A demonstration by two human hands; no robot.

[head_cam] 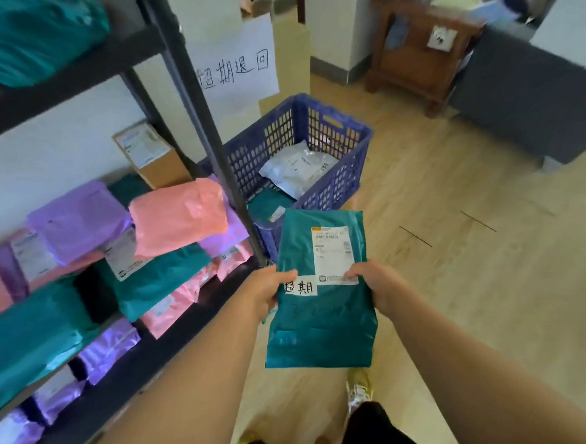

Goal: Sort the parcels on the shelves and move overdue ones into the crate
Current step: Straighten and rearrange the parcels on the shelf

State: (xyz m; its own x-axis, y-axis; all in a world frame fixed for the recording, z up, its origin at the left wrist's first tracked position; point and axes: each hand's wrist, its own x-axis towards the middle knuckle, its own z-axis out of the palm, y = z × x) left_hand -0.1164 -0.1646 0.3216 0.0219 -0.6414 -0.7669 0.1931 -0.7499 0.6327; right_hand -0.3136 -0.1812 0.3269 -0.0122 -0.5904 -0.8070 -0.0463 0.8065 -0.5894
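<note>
I hold a teal parcel [323, 313] upright in front of me with both hands. It carries a white shipping label and a small handwritten white tag. My left hand [266, 294] grips its left edge beside the tag. My right hand [377, 285] pinches its right edge at the label's lower corner. Just beyond the parcel stands the blue crate [335, 186] on the floor, holding a white parcel [296, 169] and a teal one [268, 208]. The shelves [99, 59] on my left hold several pink, purple and teal parcels.
A paper sign [236, 64] with handwritten characters hangs on a cardboard box behind the crate. A brown carton [151, 155] sits at the shelf's far end. A wooden cabinet [419, 47] and a grey sofa [532, 99] stand far right. Wooden floor stretches right of the crate.
</note>
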